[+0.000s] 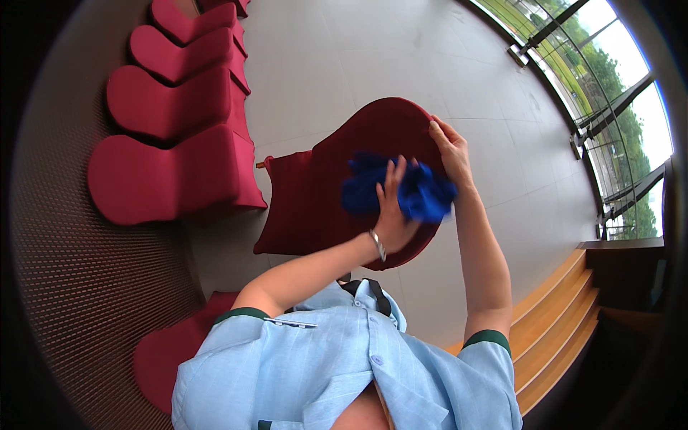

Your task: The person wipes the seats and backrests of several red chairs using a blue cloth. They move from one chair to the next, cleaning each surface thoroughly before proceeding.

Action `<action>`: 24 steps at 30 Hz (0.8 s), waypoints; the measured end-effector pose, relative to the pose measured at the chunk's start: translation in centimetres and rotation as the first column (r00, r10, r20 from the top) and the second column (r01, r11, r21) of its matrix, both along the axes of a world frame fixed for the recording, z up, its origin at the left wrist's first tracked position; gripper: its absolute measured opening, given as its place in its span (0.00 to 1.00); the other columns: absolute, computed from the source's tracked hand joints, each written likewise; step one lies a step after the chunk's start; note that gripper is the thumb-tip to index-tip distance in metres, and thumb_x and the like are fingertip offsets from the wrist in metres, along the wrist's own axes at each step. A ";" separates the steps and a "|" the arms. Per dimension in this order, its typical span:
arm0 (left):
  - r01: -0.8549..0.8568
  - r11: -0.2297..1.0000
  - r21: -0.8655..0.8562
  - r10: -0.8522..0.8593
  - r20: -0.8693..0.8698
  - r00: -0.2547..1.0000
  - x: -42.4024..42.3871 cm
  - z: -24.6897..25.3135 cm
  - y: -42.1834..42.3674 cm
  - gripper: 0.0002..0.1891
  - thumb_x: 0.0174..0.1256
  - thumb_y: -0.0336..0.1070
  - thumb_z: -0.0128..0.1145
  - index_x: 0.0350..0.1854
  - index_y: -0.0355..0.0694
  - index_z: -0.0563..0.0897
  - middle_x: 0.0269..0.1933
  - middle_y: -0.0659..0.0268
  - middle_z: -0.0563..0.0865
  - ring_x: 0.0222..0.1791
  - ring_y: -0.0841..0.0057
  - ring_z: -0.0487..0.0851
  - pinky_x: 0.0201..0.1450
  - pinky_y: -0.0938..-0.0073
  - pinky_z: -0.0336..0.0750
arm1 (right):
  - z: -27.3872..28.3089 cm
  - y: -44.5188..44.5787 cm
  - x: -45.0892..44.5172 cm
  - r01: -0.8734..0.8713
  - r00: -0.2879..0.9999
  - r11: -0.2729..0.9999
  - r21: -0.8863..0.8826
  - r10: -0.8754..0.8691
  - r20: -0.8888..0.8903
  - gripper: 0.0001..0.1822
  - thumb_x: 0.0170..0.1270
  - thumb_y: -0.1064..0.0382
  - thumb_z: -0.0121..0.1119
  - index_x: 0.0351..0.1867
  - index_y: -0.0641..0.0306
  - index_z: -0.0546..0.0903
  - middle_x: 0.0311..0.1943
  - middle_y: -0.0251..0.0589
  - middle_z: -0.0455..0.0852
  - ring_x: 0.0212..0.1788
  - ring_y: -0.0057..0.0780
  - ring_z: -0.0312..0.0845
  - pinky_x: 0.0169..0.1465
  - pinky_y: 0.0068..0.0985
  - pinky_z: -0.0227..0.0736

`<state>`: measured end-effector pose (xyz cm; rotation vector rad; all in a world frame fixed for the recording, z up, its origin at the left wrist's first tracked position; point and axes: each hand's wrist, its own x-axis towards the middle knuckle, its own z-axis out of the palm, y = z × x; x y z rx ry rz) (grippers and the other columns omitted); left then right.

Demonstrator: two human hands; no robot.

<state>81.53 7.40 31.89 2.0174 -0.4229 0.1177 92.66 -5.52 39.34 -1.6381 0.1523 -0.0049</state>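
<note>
In front of me is a chair with a dark red fabric cover [301, 204], its rounded upholstered part towards the right. My left hand [396, 215], a silver bracelet at the wrist, presses a crumpled blue cloth [371, 185] against that cover with its fingers spread. Cloth and fingers are slightly blurred. My right hand [454, 153] grips the chair's rounded rim, thumb on top and the other fingers partly hidden.
Several red-covered chairs [166, 172] line a perforated dark wall [107, 301] on the left. Another red chair [172, 349] is close by my left side. Grey floor tiles [322, 70] extend to tall windows [607, 70]. Wooden steps [553, 322] rise at the right.
</note>
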 end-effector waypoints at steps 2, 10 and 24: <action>-0.105 0.994 -0.025 0.100 -0.142 0.985 5.1 -2.2 -0.2 0.52 0.61 0.52 0.63 0.77 0.39 0.41 0.78 0.50 0.39 0.79 0.50 0.36 0.72 0.32 0.36 | 0.8 0.8 0.0 0.014 0.999 0.996 -0.086 -0.011 0.038 0.26 0.68 0.54 0.62 0.62 0.69 0.76 0.50 0.41 0.85 0.53 0.22 0.78 0.57 0.20 0.71; -0.261 0.954 -0.146 0.158 -0.495 0.854 11.2 -1.4 3.3 0.47 0.63 0.67 0.52 0.75 0.39 0.55 0.77 0.45 0.48 0.77 0.48 0.46 0.75 0.45 0.35 | 2.8 2.1 -1.3 0.008 1.000 0.995 -0.098 -0.006 0.022 0.28 0.68 0.53 0.61 0.63 0.71 0.75 0.48 0.42 0.85 0.51 0.25 0.79 0.56 0.22 0.72; 0.026 0.988 -0.151 -0.022 0.033 0.999 -3.3 4.6 1.3 0.47 0.62 0.48 0.60 0.79 0.56 0.45 0.79 0.58 0.37 0.78 0.48 0.34 0.68 0.25 0.38 | 2.2 2.0 -1.0 -0.006 0.999 1.000 -0.022 0.007 0.033 0.26 0.67 0.57 0.63 0.62 0.70 0.76 0.49 0.44 0.85 0.50 0.25 0.80 0.55 0.21 0.74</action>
